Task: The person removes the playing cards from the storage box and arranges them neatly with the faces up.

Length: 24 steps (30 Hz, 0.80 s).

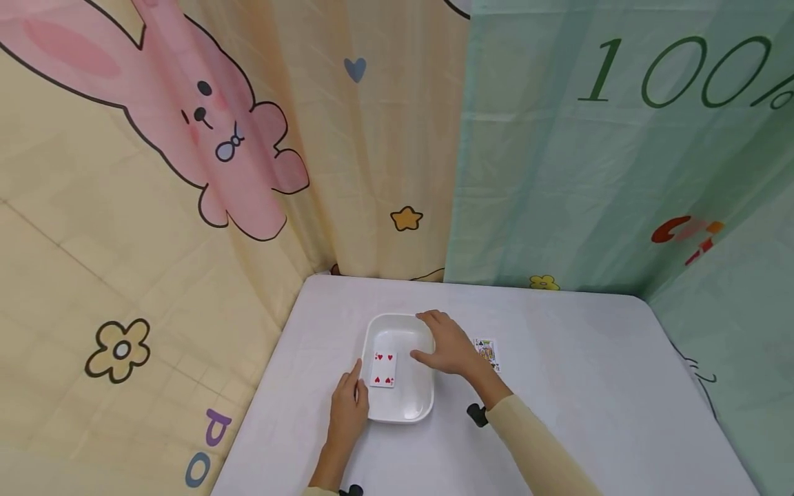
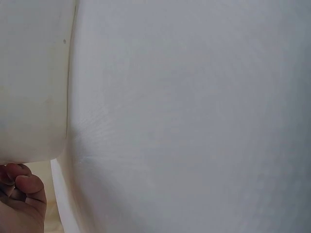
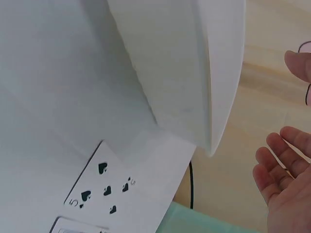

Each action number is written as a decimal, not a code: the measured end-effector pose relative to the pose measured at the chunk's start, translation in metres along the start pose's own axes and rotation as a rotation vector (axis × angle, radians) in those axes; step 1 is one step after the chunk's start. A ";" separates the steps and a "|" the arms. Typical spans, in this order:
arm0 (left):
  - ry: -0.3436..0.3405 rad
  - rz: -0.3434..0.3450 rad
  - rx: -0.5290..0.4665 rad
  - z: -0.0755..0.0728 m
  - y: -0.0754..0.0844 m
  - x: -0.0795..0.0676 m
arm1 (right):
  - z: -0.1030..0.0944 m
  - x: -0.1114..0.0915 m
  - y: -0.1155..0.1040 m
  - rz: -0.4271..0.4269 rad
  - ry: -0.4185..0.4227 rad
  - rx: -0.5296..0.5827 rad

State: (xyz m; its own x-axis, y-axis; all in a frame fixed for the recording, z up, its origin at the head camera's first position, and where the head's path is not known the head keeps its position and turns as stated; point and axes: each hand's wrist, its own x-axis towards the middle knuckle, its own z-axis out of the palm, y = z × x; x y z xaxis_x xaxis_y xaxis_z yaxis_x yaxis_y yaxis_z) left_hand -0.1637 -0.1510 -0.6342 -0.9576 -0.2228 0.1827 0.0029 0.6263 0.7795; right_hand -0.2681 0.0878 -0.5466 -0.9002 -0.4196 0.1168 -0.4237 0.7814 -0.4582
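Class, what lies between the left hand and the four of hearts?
The head view shows it: the left wall of the white tray stands between the left hand and the four of hearts.

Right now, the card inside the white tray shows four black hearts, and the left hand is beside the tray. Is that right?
Not quite: the head view shows red hearts on the card, not black. It has four, it lies inside the white tray, and the left hand is beside the tray.
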 end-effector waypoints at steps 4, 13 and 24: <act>-0.001 -0.007 -0.004 -0.001 0.000 0.000 | 0.013 0.011 -0.015 -0.046 -0.029 0.001; 0.050 0.064 0.015 0.003 -0.002 -0.001 | 0.047 0.021 -0.031 -0.061 -0.100 -0.049; 0.044 0.050 0.011 0.002 -0.002 -0.001 | 0.083 0.027 -0.033 -0.009 -0.251 -0.132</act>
State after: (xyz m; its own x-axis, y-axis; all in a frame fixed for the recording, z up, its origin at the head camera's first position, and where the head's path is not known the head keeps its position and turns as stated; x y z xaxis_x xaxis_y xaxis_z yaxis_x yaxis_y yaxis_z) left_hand -0.1636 -0.1506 -0.6372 -0.9428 -0.2232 0.2476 0.0472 0.6459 0.7620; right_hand -0.2698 0.0120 -0.6015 -0.8499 -0.5156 -0.1089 -0.4562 0.8233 -0.3377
